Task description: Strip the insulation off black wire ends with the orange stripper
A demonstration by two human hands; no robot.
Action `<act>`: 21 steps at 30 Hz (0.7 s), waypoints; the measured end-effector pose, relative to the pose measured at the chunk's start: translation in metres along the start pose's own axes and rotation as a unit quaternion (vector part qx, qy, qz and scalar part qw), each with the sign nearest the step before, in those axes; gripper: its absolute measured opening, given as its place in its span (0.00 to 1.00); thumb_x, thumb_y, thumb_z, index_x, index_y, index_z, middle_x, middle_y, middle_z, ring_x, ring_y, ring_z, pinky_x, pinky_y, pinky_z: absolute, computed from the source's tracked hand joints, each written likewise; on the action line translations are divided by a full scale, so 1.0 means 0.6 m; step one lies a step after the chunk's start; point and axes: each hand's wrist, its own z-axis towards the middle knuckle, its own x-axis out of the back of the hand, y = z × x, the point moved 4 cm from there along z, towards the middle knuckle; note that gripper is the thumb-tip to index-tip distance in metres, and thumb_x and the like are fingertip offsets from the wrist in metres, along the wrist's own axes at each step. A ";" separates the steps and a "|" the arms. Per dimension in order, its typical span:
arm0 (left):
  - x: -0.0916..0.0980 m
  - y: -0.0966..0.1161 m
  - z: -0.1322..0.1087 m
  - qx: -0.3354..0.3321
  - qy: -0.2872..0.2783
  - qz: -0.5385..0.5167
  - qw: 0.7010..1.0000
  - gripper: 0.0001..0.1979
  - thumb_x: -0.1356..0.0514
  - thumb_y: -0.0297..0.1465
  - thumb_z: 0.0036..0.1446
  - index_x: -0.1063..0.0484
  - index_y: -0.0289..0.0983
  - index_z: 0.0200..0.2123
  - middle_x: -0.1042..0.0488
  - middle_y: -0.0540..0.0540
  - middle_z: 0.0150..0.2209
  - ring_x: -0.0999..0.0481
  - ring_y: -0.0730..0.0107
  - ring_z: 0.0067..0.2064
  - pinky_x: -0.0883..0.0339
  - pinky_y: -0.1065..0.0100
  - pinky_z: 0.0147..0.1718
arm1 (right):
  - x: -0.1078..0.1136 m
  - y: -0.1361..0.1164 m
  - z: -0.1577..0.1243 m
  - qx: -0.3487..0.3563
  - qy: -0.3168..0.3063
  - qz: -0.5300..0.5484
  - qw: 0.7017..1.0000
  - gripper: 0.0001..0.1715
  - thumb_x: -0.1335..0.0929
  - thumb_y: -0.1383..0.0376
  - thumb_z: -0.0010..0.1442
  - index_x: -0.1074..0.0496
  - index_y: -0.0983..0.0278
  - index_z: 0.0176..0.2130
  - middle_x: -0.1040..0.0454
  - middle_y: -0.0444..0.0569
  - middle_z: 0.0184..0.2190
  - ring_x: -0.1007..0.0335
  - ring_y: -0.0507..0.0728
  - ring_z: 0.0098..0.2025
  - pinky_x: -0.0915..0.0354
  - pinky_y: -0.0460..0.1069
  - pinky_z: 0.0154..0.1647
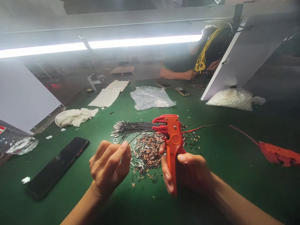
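Observation:
My right hand is wrapped round the handles of an orange and red wire stripper, held upright with its jaws to the left. Between thumb and fingertips, my left hand pinches a thin black wire that runs up toward the stripper's jaws. Whether the jaws grip the wire's end I cannot make out. Behind the stripper lies a bundle of black wires with pale ends at the left. Under and between my hands spreads a pile of short wire scraps, black, copper and silver.
At left lie a black phone and white gloves. A clear plastic bag and paper sheets are farther back. At right are a red tool and a filled bag. Across the table, another person's hand is near yellow wires.

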 end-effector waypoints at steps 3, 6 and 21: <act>-0.003 -0.002 -0.006 0.025 0.014 -0.039 0.999 0.22 0.35 0.18 0.48 0.30 0.45 0.44 0.27 0.54 0.24 0.35 0.72 0.24 0.40 0.66 0.26 | 0.003 -0.002 -0.002 -0.011 -0.005 -0.009 1.000 0.22 0.35 0.60 0.56 0.37 0.66 0.49 0.24 0.50 0.28 0.24 0.58 0.26 0.30 0.51 0.27; 0.000 -0.001 -0.005 0.046 0.024 -0.029 0.998 0.22 0.35 0.17 0.49 0.30 0.45 0.44 0.28 0.53 0.25 0.34 0.71 0.26 0.40 0.67 0.27 | 0.005 -0.002 -0.003 -0.021 -0.008 -0.016 1.000 0.22 0.35 0.60 0.55 0.37 0.65 0.49 0.23 0.50 0.28 0.24 0.59 0.26 0.30 0.52 0.27; 0.002 -0.002 0.004 0.049 0.050 -0.013 0.997 0.15 0.35 0.18 0.48 0.28 0.40 0.37 0.28 0.53 0.24 0.35 0.73 0.25 0.40 0.70 0.25 | 0.003 0.004 -0.004 -0.022 -0.016 -0.002 1.000 0.22 0.35 0.62 0.56 0.35 0.67 0.50 0.23 0.52 0.29 0.23 0.59 0.27 0.31 0.52 0.28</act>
